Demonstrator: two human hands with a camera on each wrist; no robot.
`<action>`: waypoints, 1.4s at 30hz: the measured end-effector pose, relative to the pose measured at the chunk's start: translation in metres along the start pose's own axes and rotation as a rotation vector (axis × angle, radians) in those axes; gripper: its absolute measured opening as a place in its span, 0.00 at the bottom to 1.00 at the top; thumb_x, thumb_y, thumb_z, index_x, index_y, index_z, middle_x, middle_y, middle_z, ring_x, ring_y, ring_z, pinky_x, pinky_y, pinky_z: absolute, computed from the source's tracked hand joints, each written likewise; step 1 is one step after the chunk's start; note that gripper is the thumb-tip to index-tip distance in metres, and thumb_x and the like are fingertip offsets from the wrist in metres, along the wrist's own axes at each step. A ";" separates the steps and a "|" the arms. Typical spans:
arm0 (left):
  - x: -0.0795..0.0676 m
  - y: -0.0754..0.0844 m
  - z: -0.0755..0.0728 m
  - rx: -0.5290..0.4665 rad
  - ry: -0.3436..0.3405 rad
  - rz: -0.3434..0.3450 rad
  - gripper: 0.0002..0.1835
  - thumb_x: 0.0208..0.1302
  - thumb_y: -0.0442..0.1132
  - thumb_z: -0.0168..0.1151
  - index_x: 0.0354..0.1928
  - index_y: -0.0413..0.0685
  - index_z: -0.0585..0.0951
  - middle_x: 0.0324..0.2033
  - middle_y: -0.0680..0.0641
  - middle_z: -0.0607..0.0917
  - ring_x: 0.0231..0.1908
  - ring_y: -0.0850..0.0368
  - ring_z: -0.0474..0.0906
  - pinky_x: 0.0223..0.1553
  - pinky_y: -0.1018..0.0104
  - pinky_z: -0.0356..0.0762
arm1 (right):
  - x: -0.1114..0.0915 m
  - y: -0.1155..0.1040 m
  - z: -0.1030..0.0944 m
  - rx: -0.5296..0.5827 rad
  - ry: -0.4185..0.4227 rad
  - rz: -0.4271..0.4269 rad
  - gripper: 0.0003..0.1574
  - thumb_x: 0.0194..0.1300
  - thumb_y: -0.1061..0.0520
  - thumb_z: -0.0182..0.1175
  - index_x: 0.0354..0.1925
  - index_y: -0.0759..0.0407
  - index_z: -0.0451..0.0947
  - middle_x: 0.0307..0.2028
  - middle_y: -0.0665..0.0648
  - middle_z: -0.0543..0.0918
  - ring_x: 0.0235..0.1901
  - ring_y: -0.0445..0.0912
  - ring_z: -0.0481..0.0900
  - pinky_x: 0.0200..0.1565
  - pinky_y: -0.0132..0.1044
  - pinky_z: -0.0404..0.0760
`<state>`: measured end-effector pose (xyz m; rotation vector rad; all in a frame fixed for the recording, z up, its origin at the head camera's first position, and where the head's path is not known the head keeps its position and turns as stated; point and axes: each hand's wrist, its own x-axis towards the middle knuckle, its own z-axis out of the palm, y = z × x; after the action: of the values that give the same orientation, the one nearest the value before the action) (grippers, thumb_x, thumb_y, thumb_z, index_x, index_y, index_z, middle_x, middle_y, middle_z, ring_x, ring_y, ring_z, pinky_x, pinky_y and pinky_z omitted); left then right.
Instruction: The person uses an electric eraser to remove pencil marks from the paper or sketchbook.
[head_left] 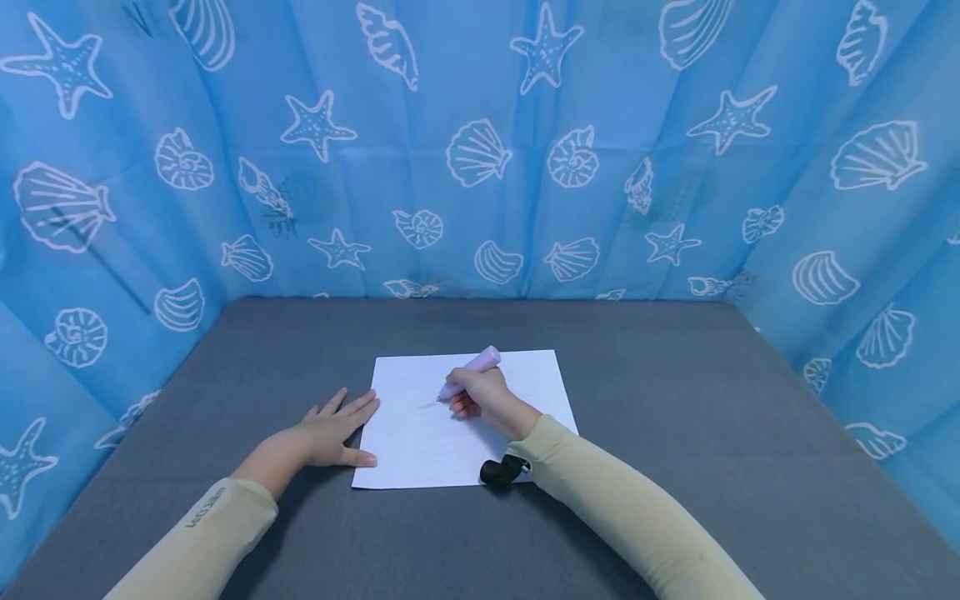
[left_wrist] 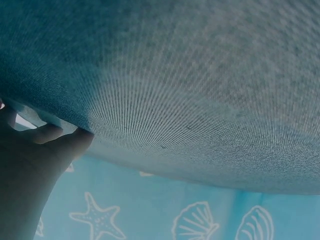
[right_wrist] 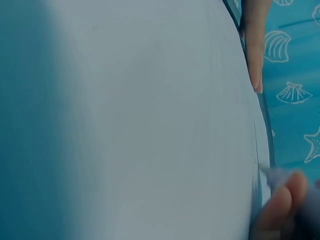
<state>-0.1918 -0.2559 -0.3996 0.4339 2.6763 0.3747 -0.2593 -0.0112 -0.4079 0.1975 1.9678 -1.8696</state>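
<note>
A sheet of white paper (head_left: 420, 450) lies on the grey tabletop, with a short faint pen line (head_left: 427, 406) near its middle. My right hand (head_left: 486, 398) pinches a thick lilac pen (head_left: 482, 360), its tip down at the end of that line. In the right wrist view the pen (right_wrist: 278, 176) and fingertips are blurred at the lower right. My left hand (head_left: 330, 433) lies flat with fingers spread, fingertips and thumb resting on the paper's left edge. The left wrist view shows the left hand (left_wrist: 30, 160) dark, fingers reaching to the paper's edge.
A small black device (head_left: 501, 472) sits at the right wrist, over the paper's lower edge. Grey cloth covers the table (head_left: 660, 375). Blue curtains (head_left: 442, 75) with white shells and starfish stand behind and at both sides.
</note>
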 end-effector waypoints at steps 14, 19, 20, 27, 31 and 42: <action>0.001 -0.003 0.002 0.013 0.005 0.007 0.55 0.54 0.67 0.64 0.75 0.44 0.53 0.75 0.41 0.50 0.71 0.29 0.36 0.63 0.26 0.39 | 0.000 0.002 0.003 0.007 0.004 -0.008 0.10 0.62 0.60 0.60 0.33 0.68 0.75 0.13 0.55 0.74 0.10 0.39 0.71 0.16 0.29 0.74; -0.004 -0.007 0.005 -0.009 0.006 0.008 0.56 0.54 0.67 0.64 0.75 0.42 0.53 0.75 0.40 0.50 0.71 0.28 0.36 0.62 0.25 0.37 | 0.002 0.004 0.007 -0.008 -0.024 -0.003 0.09 0.62 0.60 0.60 0.33 0.67 0.75 0.13 0.55 0.74 0.10 0.39 0.71 0.16 0.29 0.74; -0.005 -0.009 0.005 -0.015 0.005 0.009 0.56 0.54 0.67 0.64 0.75 0.41 0.53 0.75 0.39 0.50 0.71 0.28 0.36 0.61 0.25 0.37 | 0.002 0.004 0.008 -0.008 -0.032 0.003 0.09 0.62 0.60 0.60 0.33 0.67 0.74 0.13 0.55 0.74 0.10 0.39 0.71 0.16 0.29 0.74; -0.005 -0.009 0.005 -0.014 -0.011 0.010 0.58 0.53 0.71 0.61 0.76 0.44 0.50 0.76 0.41 0.47 0.72 0.30 0.33 0.62 0.26 0.34 | 0.001 0.003 0.006 -0.017 -0.015 0.006 0.10 0.61 0.59 0.61 0.33 0.67 0.76 0.14 0.55 0.74 0.11 0.40 0.71 0.17 0.29 0.74; -0.003 -0.004 0.002 -0.017 0.008 0.025 0.56 0.55 0.67 0.64 0.76 0.43 0.53 0.75 0.40 0.49 0.71 0.28 0.35 0.61 0.25 0.37 | 0.000 0.002 0.003 -0.020 -0.013 0.005 0.10 0.62 0.59 0.61 0.33 0.67 0.76 0.14 0.55 0.74 0.11 0.40 0.71 0.17 0.29 0.74; -0.001 -0.003 0.003 -0.003 0.011 0.022 0.56 0.55 0.67 0.64 0.76 0.43 0.53 0.75 0.40 0.50 0.71 0.28 0.36 0.61 0.25 0.38 | -0.003 -0.001 -0.004 -0.020 -0.061 0.018 0.14 0.65 0.56 0.59 0.40 0.68 0.76 0.18 0.56 0.76 0.15 0.41 0.73 0.20 0.29 0.76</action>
<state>-0.1903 -0.2579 -0.4032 0.4618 2.6831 0.3885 -0.2576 -0.0072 -0.4053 0.1495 1.9365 -1.8223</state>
